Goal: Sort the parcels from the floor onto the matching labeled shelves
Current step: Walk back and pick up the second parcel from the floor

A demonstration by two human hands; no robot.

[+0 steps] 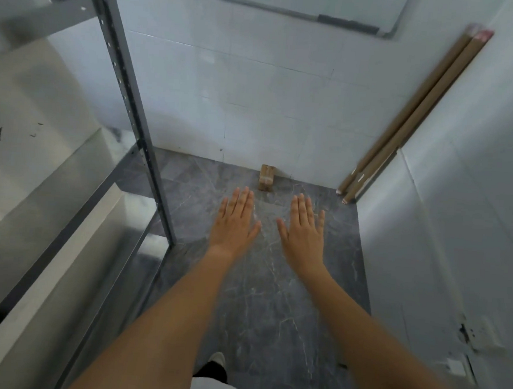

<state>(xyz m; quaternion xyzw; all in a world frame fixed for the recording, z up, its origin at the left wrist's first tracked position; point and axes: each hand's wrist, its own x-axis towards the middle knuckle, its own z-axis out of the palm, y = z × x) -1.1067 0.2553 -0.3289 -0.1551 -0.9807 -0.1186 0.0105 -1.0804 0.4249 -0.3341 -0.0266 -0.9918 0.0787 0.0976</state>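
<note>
Parcel (266, 177) small, distant, label unreadable; hands empty.

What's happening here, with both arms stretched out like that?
A person is reaching out with both hands open and empty, left hand and right hand, toward a small brown parcel lying on the grey floor by the far wall. A metal shelf rack stands on their left. Nothing is picked up yet.

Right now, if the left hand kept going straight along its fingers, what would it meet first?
Likely the small cardboard parcel on the floor by the wall, just beyond the left hand fingertips. Nothing else shows between; depth is unclear.
</note>
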